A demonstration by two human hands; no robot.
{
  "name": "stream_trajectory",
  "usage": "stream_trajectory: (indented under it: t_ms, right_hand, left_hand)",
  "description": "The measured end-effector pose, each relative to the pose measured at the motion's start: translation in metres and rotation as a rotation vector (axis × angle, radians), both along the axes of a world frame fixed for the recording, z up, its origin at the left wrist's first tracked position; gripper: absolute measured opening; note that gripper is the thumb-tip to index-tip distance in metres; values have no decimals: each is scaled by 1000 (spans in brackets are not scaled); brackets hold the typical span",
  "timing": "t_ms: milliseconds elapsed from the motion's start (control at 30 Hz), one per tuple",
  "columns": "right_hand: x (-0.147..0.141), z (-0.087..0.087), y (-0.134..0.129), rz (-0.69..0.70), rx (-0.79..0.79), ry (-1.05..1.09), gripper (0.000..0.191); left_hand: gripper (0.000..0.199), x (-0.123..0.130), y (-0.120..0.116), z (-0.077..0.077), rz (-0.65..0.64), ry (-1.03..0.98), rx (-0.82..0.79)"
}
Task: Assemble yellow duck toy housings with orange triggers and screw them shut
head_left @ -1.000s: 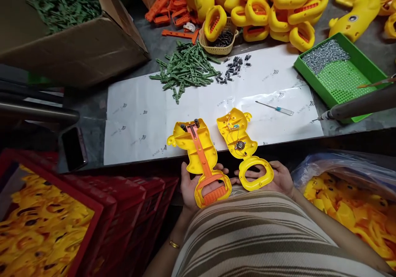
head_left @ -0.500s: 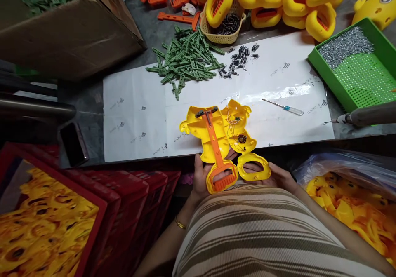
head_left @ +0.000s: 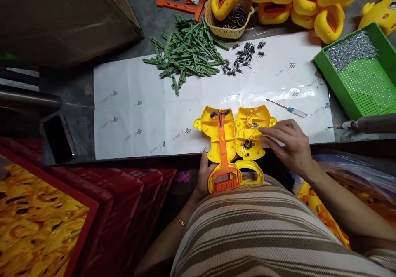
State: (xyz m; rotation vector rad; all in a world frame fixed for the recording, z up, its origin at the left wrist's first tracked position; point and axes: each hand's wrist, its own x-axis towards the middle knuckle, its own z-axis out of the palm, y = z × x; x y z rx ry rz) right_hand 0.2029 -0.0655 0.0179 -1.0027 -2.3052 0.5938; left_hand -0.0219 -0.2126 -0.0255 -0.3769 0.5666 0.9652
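A yellow plastic toy shell lies opened in two halves over the table's front edge. My left hand [head_left: 203, 177] is closed around the lower side of the left shell half [head_left: 213, 134], by its handle. An orange handle piece [head_left: 223, 145] runs along that half, with dark springs [head_left: 220, 113] at its top. In the right shell half [head_left: 243, 134] sit a small circuit board [head_left: 255, 125], thin wires and a round black speaker [head_left: 248, 144]. My right hand [head_left: 289, 143] has its fingertips pinched at this half's right edge; what they grip is too small to tell.
Green plastic strips [head_left: 192, 52] and loose springs [head_left: 244, 56] lie on the white sheet [head_left: 133, 108]. A screwdriver [head_left: 287, 109] lies right, near a green screw tray [head_left: 355, 91] and a power driver [head_left: 365, 125]. A phone [head_left: 59, 139] rests left; red crates [head_left: 123, 211] stand below.
My right hand has left the right half's handle and moved up to its side edge. The two halves now lie more evenly side by side, slightly further right in view.
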Motion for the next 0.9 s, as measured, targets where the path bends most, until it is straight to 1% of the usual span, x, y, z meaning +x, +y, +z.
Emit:
stream_trajectory:
  t_ms: [33,100,200,300,400,533,633,733,900]
  right_hand:
    - [-6,0,7,55,79,-64,21]
    - [-18,-1,17,118,200,-178,17]
    - [-30,-4,24,189,267,-317,15]
    - [-41,-5,27,229,279,-451,16]
    - [-51,1,32,283,263,-612,17]
    - [-60,16,40,499,155,-823,18]
    - [-58,25,40,624,107,-884,17]
    - [-52,29,32,637,102,-892,18]
    - [-46,31,24,553,103,-860,22]
  left_hand:
    - [93,0,0,1,-8,3,9]
    - [91,-1,-1,3,-16,28,42]
    - [88,0,-1,5,-12,63,85]
    - [90,1,-1,4,-19,58,101]
    - [91,1,-1,3,-18,46,93]
    - [84,0,-2,5,0,66,87]
    - [83,-1,0,9,-8,84,95]
    - [83,0,2,13,-6,92,111]
    - [86,3,5,16,-23,54,89]
